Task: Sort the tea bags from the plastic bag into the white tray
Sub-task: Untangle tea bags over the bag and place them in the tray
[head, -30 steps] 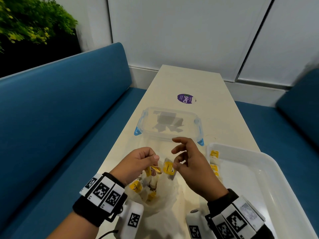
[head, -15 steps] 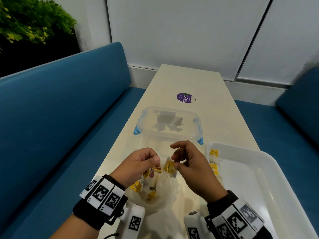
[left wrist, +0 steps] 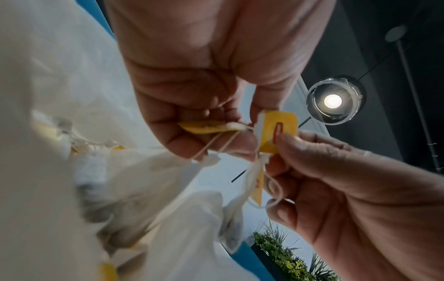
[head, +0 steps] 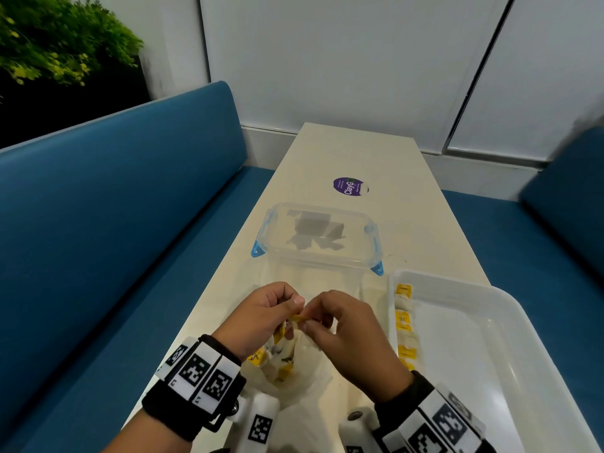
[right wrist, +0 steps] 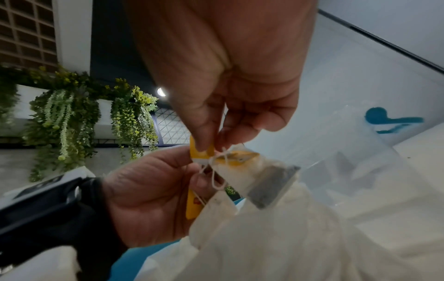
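**Strings in a knot over the tea bag sack**

Above the open plastic bag (head: 287,380), my left hand (head: 261,317) pinches one yellow tag (left wrist: 206,127) flat between thumb and curled fingers, while my right hand (head: 349,331) pinches a second yellow tag (left wrist: 276,131) by its edge. The white strings (right wrist: 216,167) of the two tea bags cross and loop around each other between my fingertips. Several tea bags already lie in a row along the left wall of the white tray (head: 490,295), just right of my hands; more wait in the bag below. I judge this the untangling step. Next, the strings must be teased apart gently, or a tag may tear off.
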### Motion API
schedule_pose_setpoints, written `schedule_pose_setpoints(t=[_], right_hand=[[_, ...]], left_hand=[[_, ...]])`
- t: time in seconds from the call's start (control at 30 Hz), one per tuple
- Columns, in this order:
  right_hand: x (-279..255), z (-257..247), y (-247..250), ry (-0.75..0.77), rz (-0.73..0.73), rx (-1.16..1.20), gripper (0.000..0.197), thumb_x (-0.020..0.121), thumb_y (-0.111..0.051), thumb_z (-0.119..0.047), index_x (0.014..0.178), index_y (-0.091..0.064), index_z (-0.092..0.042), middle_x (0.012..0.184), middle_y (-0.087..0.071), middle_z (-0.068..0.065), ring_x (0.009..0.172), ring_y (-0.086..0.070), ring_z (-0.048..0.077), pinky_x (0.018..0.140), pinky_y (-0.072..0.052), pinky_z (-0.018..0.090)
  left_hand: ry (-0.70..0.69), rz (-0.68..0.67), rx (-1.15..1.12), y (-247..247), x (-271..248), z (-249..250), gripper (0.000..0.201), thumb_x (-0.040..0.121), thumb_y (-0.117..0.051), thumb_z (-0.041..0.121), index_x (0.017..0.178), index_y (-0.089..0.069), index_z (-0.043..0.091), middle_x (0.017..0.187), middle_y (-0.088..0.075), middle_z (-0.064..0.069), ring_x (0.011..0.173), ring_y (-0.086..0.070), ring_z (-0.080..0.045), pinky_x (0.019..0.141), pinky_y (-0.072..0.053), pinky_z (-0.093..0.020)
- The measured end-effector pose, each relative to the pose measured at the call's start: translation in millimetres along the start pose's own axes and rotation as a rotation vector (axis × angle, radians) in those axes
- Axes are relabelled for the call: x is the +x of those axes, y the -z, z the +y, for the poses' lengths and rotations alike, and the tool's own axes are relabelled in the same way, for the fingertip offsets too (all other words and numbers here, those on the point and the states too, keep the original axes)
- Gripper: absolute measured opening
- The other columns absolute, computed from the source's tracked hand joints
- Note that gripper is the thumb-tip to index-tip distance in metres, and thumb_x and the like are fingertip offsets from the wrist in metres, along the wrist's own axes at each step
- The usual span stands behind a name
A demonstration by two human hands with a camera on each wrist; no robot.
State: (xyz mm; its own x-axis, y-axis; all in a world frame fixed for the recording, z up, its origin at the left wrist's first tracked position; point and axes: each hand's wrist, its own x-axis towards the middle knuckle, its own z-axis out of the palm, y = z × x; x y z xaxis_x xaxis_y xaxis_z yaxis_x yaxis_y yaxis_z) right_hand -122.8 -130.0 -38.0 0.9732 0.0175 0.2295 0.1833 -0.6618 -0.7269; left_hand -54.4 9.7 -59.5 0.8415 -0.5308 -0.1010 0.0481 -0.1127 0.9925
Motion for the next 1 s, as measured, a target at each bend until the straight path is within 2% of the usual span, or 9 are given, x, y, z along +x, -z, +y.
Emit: schedule_pose_setpoints(t=[0.1, 0.2, 0.23, 0.3, 0.33, 0.5, 0.63, 0.83, 1.0], right_hand=[[0, 6, 0, -0.102, 0.054, 0.109, 0.013, 0.083, -0.065, -0.012, 0.075, -0.059, -0.019, 0.067, -0.058, -0.007, 0.066, -0.052, 0.004, 0.060, -0.041, 0.012], [1, 11, 0, -0.201, 0.090, 0.208, 0.017, 0.085, -0.064, -0.011, 0.072, -0.056, -0.020, 0.068, -0.059, -0.004, 0.062, -0.051, 0.001, 0.058, -0.042, 0.013], [2, 12, -1, -0.222, 0.094, 0.228, 0.016, 0.086, -0.063, -0.012, 0.073, -0.057, -0.019, 0.070, -0.060, -0.001, 0.062, -0.052, 0.003, 0.058, -0.043, 0.015], [2, 14, -1, -0.257, 0.095, 0.277, 0.011, 0.086, -0.063, -0.013, 0.076, -0.059, -0.016, 0.075, -0.064, 0.007, 0.069, -0.057, 0.015, 0.064, -0.047, 0.026], [2, 14, -1, -0.271, 0.092, 0.302, 0.010, 0.087, -0.062, -0.013, 0.078, -0.059, -0.014, 0.077, -0.065, 0.010, 0.071, -0.058, 0.019, 0.064, -0.047, 0.029], [4, 12, 1, -0.306, 0.066, 0.345, 0.011, 0.089, -0.058, -0.012, 0.078, -0.058, -0.015, 0.079, -0.067, 0.010, 0.069, -0.057, 0.014, 0.059, -0.042, 0.022], [5, 13, 1, -0.325, 0.059, 0.381, 0.012, 0.089, -0.058, -0.010, 0.078, -0.059, -0.015, 0.076, -0.067, 0.008, 0.065, -0.056, 0.009, 0.057, -0.042, 0.020], [6, 14, 2, -0.335, 0.044, 0.458, 0.012, 0.089, -0.057, -0.007, 0.079, -0.058, -0.013, 0.071, -0.065, 0.003, 0.060, -0.056, 0.002, 0.052, -0.040, 0.013], [7, 13, 1, -0.332, 0.028, 0.460, 0.010, 0.089, -0.059, -0.007, 0.081, -0.058, -0.012, 0.072, -0.066, 0.003, 0.062, -0.057, 0.007, 0.052, -0.041, 0.013]], left_hand=[[0.042, 0.029, -0.022, 2, 1, 0, 0.018, 0.094, -0.049, 0.014, 0.080, -0.055, 0.005, 0.066, -0.059, -0.007, 0.046, -0.051, -0.011, 0.049, -0.042, -0.019], [0.074, 0.043, -0.085, 5, 1, 0, 0.015, 0.093, -0.051, 0.015, 0.082, -0.058, 0.007, 0.066, -0.062, -0.003, 0.048, -0.051, -0.011, 0.052, -0.044, -0.021], [0.074, 0.038, -0.101, 6, 0, 0, 0.012, 0.092, -0.052, 0.012, 0.084, -0.059, 0.006, 0.067, -0.062, -0.003, 0.048, -0.051, -0.011, 0.052, -0.046, -0.020], [0.063, 0.027, -0.100, 8, 0, 1, 0.005, 0.089, -0.055, 0.002, 0.086, -0.060, 0.004, 0.069, -0.061, -0.004, 0.050, -0.052, -0.011, 0.052, -0.048, -0.018], [0.057, 0.023, -0.087, 9, -1, 0, 0.008, 0.087, -0.056, -0.003, 0.086, -0.060, 0.003, 0.070, -0.061, -0.005, 0.051, -0.052, -0.010, 0.053, -0.048, -0.018], [0.039, 0.005, -0.026, 11, -2, -2, 0.028, 0.078, -0.054, -0.021, 0.085, -0.062, 0.005, 0.065, -0.060, -0.002, 0.057, -0.055, -0.011, 0.058, -0.050, -0.020], [0.026, 0.023, -0.029, 12, -1, -3, 0.023, 0.080, -0.056, -0.017, 0.085, -0.062, 0.005, 0.067, -0.062, -0.002, 0.058, -0.057, -0.014, 0.061, -0.051, -0.023], [0.000, 0.029, -0.058, 13, -1, -2, 0.018, 0.082, -0.056, -0.015, 0.083, -0.058, 0.003, 0.068, -0.060, -0.006, 0.051, -0.056, -0.013, 0.055, -0.049, -0.021], [0.005, 0.011, -0.053, 15, 0, -2, 0.018, 0.083, -0.055, -0.014, 0.085, -0.058, 0.003, 0.069, -0.060, -0.007, 0.053, -0.057, -0.013, 0.056, -0.050, -0.021]])
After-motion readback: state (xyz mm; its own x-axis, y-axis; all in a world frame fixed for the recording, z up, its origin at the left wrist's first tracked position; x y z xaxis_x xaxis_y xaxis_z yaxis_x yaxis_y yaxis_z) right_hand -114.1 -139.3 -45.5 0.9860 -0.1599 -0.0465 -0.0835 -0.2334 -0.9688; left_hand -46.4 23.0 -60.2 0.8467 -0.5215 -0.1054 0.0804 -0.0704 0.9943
